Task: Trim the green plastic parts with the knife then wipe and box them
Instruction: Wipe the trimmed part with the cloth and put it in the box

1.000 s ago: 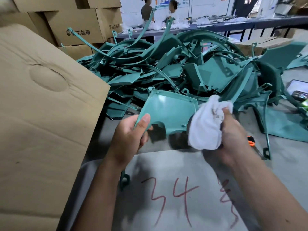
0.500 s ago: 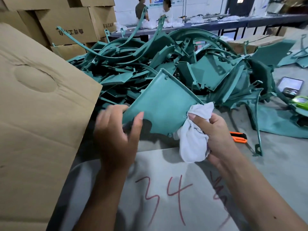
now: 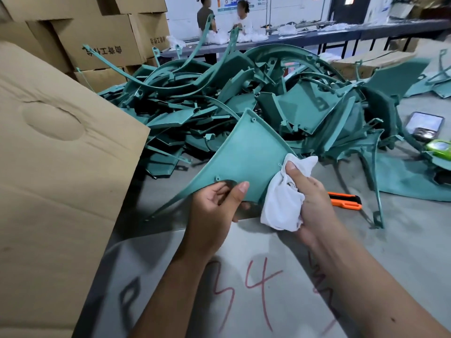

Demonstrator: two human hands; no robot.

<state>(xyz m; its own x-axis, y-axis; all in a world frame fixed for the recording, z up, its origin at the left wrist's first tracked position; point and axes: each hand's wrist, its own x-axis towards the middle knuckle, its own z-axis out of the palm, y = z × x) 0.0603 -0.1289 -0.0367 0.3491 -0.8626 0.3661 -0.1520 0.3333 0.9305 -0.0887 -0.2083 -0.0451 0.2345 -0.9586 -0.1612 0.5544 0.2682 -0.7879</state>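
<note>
Head view: green part (image 3: 246,154) now tipped up at 12 o'clock, pinched by left hand (image 3: 214,211). White cloth (image 3: 283,203) bunched in right hand (image 3: 314,203), pressed at 3 o'clock edge. Wiping underway; knife (image 3: 345,200) lying idle, boxing next.

Stacked cardboard boxes (image 3: 102,42), long table (image 3: 366,35) by white wall (image 3: 280,8)

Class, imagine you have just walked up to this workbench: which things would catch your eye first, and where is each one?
First, the big tangled heap of green plastic parts filling the middle of the table. In front of it, the left hand holds a flat green panel by its lower edge, while the right hand grips a white cloth against the panel's right edge. An orange knife lies on the table just right of that hand.
</note>
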